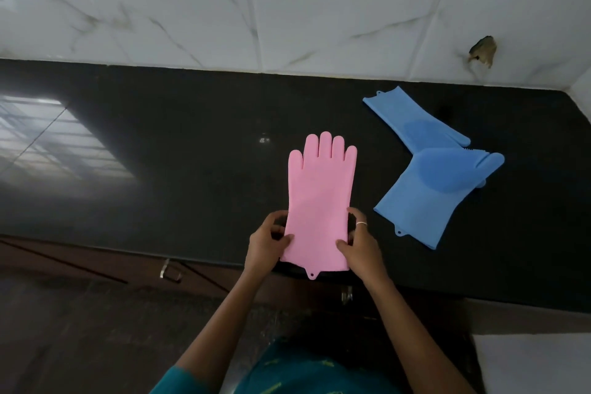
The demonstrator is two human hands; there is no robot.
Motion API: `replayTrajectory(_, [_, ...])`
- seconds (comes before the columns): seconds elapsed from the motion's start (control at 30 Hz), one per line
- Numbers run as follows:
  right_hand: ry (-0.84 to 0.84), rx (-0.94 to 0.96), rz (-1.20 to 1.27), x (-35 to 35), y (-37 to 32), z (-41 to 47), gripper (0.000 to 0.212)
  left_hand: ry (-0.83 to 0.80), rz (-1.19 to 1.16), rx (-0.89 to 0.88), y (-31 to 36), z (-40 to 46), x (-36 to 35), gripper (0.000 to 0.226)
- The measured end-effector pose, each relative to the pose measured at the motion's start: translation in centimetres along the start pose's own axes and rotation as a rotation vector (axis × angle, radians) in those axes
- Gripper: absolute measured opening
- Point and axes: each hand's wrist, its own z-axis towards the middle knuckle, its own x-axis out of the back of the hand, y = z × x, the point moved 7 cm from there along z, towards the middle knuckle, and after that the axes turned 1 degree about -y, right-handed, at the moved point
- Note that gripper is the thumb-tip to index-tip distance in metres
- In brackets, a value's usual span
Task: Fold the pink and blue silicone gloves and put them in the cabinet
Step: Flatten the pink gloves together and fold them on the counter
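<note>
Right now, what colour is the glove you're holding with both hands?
Pink. The pink glove lies flat on the dark counter, clearest in the head view.

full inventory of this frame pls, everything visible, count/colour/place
pink glove: 1 visible, pink, flat on the counter near its front edge, fingers toward the wall
blue gloves: 2, blue, overlapping on the counter, right of the pink glove
counter: 1, black, glossy
wall tiles: white marble pattern, behind the counter; chipped hole at right
cabinet handles: 2, metal, below the counter edge
ring: 1, silver, on a right-hand finger
left hand: gripping the pink glove's cuff, left side
right hand: gripping the cuff, right side
</note>
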Motion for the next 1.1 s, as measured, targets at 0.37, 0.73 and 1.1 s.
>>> replayTrajectory(0.37, [-0.025,0.293,0.162,0.4,2.0,-0.1,0.039,0.003,0.384,-0.403,0.0,-0.8,-0.4,0.032])
replayTrajectory(0.73, [0.155,0.999,-0.662,1.3,-2.0,2.3,0.047,-0.153,0.785,-0.891,3.9,2.8,-2.2,0.033])
replayTrajectory(1.1, [0.464,0.222,-0.109,2.3,-2.2,7.5,0.033,0.174,0.142,-0.064,3.5,7.8,-1.9,0.037])
